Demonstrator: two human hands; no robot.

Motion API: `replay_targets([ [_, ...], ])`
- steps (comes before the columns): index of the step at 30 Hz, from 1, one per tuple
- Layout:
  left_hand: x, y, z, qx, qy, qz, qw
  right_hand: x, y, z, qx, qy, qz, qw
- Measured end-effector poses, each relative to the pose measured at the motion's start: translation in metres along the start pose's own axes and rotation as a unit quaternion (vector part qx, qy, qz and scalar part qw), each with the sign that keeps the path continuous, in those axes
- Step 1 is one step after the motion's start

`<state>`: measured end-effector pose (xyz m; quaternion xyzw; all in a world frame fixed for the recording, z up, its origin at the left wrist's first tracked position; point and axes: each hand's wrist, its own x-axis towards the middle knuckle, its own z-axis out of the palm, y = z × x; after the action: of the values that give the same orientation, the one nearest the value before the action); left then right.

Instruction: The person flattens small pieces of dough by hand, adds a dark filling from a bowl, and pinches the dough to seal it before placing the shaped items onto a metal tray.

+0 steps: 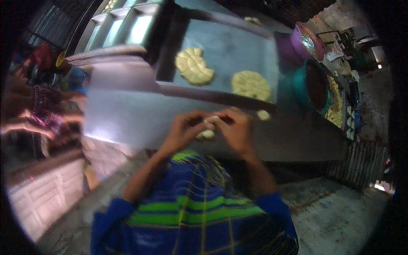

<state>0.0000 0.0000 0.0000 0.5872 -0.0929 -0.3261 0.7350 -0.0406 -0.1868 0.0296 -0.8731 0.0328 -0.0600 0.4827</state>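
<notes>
While both my hands pinch a small lump of pale dough (pixel 207 132) between them, left hand (pixel 183 129) and right hand (pixel 238 129) pressed close together above the table (pixel 127 114), I judge the shaping about midway: two ridged dough pieces (pixel 194 66) (pixel 250 85) already lie on the flat metal tray (pixel 238 46), and one small ball (pixel 263 114) waits at its near edge. Farther right, a teal bowl (pixel 302 87) holds something dark, a purple container (pixel 304 42) looks shiny inside, and a bin of yellow pieces (pixel 335 106) stands beyond.
</notes>
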Motion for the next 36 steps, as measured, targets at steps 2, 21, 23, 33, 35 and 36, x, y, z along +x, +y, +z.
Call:
replay_targets([
  [2,0.002,-0.001,0.002,0.006,0.012,-0.021,1.000,0.002,0.003,-0.005,0.048,-0.032,0.059,0.997],
  [21,0.023,-0.013,0.026,-0.124,-0.046,-0.018,0.991,0.000,0.057,-0.027,0.256,-0.123,0.121,0.951],
  [23,0.024,-0.022,0.024,-0.146,-0.043,-0.031,0.988,-0.005,0.046,-0.032,0.261,-0.136,0.135,0.946],
  [33,0.022,-0.031,-0.027,-0.168,0.092,0.066,0.979,-0.061,0.151,0.021,-0.227,-0.015,-0.178,0.957],
  [35,0.016,-0.031,-0.033,-0.152,0.111,0.060,0.980,-0.069,0.161,0.026,-0.242,-0.002,-0.180,0.953],
  [36,0.012,-0.035,-0.036,-0.153,0.118,0.061,0.979,-0.067,0.157,0.023,-0.239,-0.007,-0.178,0.954],
])
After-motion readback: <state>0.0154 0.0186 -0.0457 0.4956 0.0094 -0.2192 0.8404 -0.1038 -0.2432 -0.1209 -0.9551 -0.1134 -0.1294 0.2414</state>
